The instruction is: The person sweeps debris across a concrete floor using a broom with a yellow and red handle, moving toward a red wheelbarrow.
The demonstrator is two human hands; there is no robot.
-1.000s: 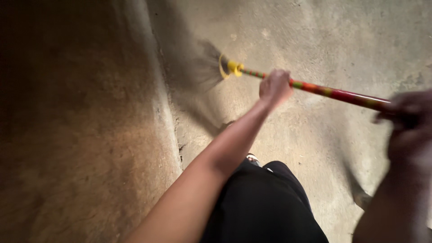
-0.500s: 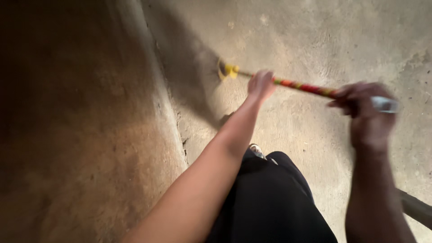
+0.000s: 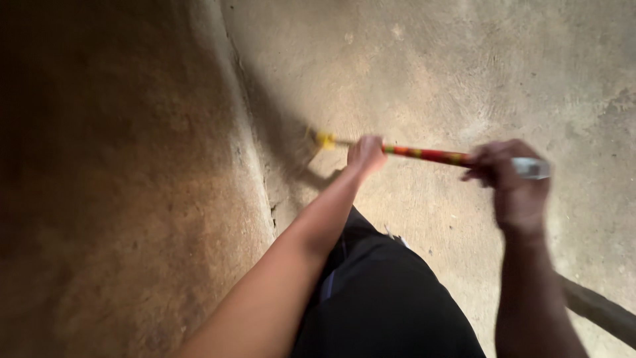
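Mid-frame, the left hand (image 3: 366,154) and right hand (image 3: 509,174) both close around a slim red-and-yellow striped broom handle (image 3: 427,156). Its yellow collar (image 3: 324,140) meets rough, pitted concrete floor (image 3: 450,59) beside a brownish wall (image 3: 119,185).

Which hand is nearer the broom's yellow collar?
Left. The left hand grips the handle just behind the yellow collar; the right hand holds the far end.

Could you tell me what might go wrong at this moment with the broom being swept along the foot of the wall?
The broom head sits right at the wall base, so the left hand, gripping close to it, might scrape the rough surface. The right hand holds the very end of the handle and could slip off. Dust may rise from the concrete floor.
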